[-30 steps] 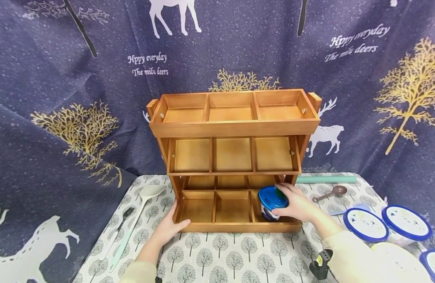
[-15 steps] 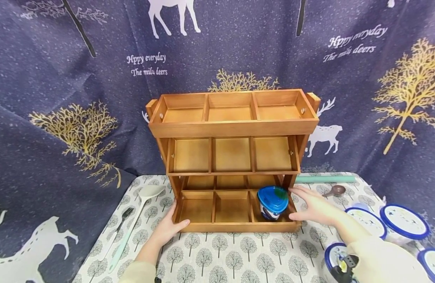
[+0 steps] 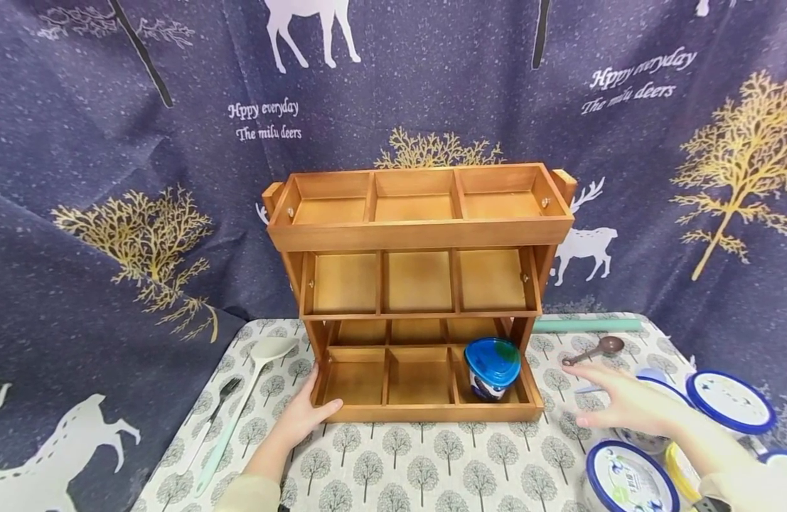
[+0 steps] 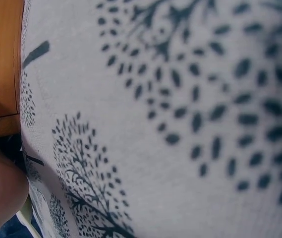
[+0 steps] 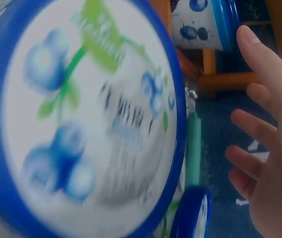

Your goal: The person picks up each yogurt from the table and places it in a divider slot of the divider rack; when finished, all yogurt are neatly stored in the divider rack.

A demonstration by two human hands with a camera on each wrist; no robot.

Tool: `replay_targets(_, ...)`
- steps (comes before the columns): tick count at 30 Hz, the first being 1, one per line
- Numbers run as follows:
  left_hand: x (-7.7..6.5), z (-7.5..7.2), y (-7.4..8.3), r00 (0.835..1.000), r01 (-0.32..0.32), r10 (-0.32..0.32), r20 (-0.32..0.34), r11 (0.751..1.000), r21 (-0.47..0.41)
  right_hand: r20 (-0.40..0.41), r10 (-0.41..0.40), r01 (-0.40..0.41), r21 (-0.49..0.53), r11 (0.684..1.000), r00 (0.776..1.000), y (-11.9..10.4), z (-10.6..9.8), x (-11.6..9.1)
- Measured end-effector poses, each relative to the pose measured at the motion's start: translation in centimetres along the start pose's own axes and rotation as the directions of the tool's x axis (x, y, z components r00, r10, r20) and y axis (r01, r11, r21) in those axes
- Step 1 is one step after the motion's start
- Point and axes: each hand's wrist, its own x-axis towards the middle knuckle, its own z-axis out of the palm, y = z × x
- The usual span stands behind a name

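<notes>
A wooden three-tier rack (image 3: pixel 425 411) stands on the cloth, each tier split into compartments. My left hand (image 3: pixel 306 411) holds its lower left front corner, thumb over the front lip and fingers along the side. In the bottom tier's right compartment sits a tub with a blue lid (image 3: pixel 493 360), upright, with a blueberry print on its wall. My right hand (image 3: pixel 630 404) is off to the right of the rack with nothing in it, fingers spread. Below it stands a round tub with a blue-rimmed lid (image 3: pixel 631 478), seen large in the right wrist view.
More blue-rimmed tubs (image 3: pixel 730 402) and a yellow-rimmed one (image 3: pixel 682 469) crowd the right side. A brown scoop (image 3: pixel 607 346) and a green rod (image 3: pixel 588 325) lie behind. On the left are a fork (image 3: pixel 222 398) and a pale green-handled spatula (image 3: pixel 246 398).
My right hand has let go of the blue-lidded tub in the bottom right compartment and moved right, away from the rack. The left hand has stayed at the rack's corner.
</notes>
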Motion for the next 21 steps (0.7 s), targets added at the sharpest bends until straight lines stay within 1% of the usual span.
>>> replay_targets(3, 0.0, 0.0, 0.1, 1.0, 0.004, -0.004, 0.002, 1.0, 0.002, -0.008, -0.05, 0.049, -0.046, 0.998, 0.999, 0.6, 0.1, -1.0)
replay_targets(6, 0.0, 0.0, 0.3, 1.0, 0.006, -0.006, 0.006, 1.0, 0.002, -0.017, -0.109, 0.107, -0.112, 0.988, 0.994, 0.8, 0.2, -1.7)
replay_targets(8, -0.1, -0.1, 0.3, 1.0, 0.005, -0.005, 0.006, 1.0, 0.002, -0.005, -0.142, 0.141, -0.125, 0.982, 0.99, 0.8, 0.4, -2.0)
replay_targets(10, -0.2, -0.1, 0.3, 1.0, 0.003, -0.003, 0.007, 1.0, 0.002, 0.008, -0.18, 0.18, -0.114, 0.977, 0.984, 0.7, 0.5, -2.3)
replay_targets(15, -0.2, -0.1, 0.4, 1.0, 0.0, 0.0, 0.004, 1.0, 0.003, 0.089, -0.213, 0.214, -0.006, 0.977, 0.973, 0.6, 1.0, -2.8)
replay_targets(17, -0.2, 0.0, 0.5, 1.0, -0.004, 0.004, 0.003, 1.0, 0.002, 0.139, -0.209, 0.198, 0.088, 0.976, 0.968, 0.5, 1.1, -3.0)
replay_targets(19, -0.2, 0.0, 0.4, 1.0, -0.008, 0.008, 0.0, 1.0, 0.004, 0.175, -0.214, 0.187, 0.159, 0.969, 0.961, 0.5, 1.3, -3.1)
replay_targets(21, -0.2, 0.0, 0.4, 1.0, -0.012, 0.012, -0.004, 1.0, 0.005, 0.207, -0.214, 0.174, 0.197, 0.965, 0.955, 0.6, 1.6, -3.2)
